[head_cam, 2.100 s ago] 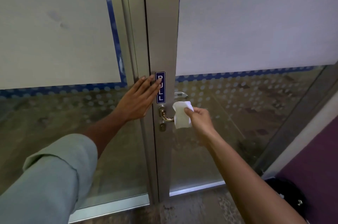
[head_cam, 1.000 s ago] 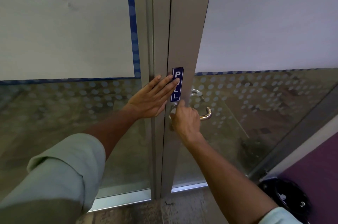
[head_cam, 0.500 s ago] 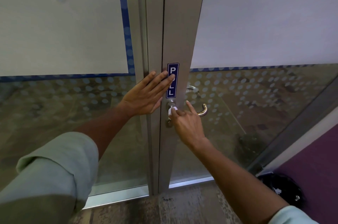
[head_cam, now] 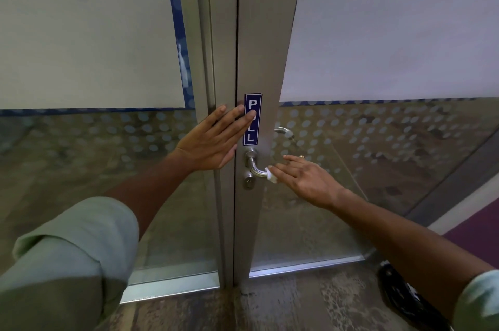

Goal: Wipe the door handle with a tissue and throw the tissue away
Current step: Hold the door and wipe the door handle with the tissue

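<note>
The flat, open left hand (head_cam: 216, 139) steadied the door (head_cam: 266, 47); the right hand (head_cam: 305, 178) pressed the tissue (head_cam: 271, 174) around the handle (head_cam: 255, 168) to wipe it.

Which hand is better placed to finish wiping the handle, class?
The right hand: it presses the tissue against the door handle. The left hand lies flat on the door frame, empty.

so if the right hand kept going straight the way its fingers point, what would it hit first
Probably the bend of the door handle. The right hand points left toward the door frame, its fingertips pressing the tissue against the lever. Behind the handle comes its round base, though depth is hard to judge.
</note>
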The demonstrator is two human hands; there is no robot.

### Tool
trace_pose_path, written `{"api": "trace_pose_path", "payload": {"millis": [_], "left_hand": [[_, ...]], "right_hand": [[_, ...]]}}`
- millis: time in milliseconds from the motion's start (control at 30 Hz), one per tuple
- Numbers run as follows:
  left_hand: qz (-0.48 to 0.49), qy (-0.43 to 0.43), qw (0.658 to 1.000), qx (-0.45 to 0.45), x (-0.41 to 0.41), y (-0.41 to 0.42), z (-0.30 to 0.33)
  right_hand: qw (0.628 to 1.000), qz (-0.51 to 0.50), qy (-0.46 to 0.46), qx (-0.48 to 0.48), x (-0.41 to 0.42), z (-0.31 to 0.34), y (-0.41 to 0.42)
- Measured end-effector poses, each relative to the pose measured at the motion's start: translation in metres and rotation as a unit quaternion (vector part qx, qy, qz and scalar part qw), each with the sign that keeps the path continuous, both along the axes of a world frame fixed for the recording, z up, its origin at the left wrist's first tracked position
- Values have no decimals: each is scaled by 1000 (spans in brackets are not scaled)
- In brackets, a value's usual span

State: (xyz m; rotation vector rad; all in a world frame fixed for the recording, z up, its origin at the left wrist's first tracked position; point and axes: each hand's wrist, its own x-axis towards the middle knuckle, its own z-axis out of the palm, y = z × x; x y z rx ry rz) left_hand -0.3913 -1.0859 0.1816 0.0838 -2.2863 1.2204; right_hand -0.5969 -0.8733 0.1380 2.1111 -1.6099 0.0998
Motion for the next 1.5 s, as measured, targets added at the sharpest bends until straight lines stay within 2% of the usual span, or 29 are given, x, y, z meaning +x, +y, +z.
{"api": "trace_pose_path", "payload": {"millis": [233, 633, 700, 767, 867, 967, 1033, 1100, 1300, 1500], "left_hand": [[4, 6, 1000, -3, -1, -2, -2], [16, 11, 1000, -14, -2, -3, -3], [16, 11, 1000, -12, -1, -2, -4], [15, 11, 1000, -14, -1, -1, -3], [12, 17, 1000, -22, -2, -2, -2], [16, 14, 1000, -22, -2, -1, -3], [19, 14, 999, -23, -2, -1, -3], [18, 16, 999, -24, -2, -2, -2], [17, 19, 999, -28, -2, -2, -3], [14, 17, 999, -25, -2, -2, -3]], "right_hand": [[999, 21, 1, 25, -49, 3, 15], [985, -21, -104, 137, -57, 30, 11], [974, -20, -143, 172, -56, 37, 7], [955, -38, -229, 186, -57, 38, 6], [906, -99, -380, 159, -57, 32, 8], [864, -136, -474, 106, -50, 24, 10], [818, -141, -551, 87, -44, 19, 12], [759, -148, -630, 75, -41, 12, 12], [544, -221, -809, 27, -31, -1, 6], [348, -160, -918, 105, -30, -11, 36]]}}
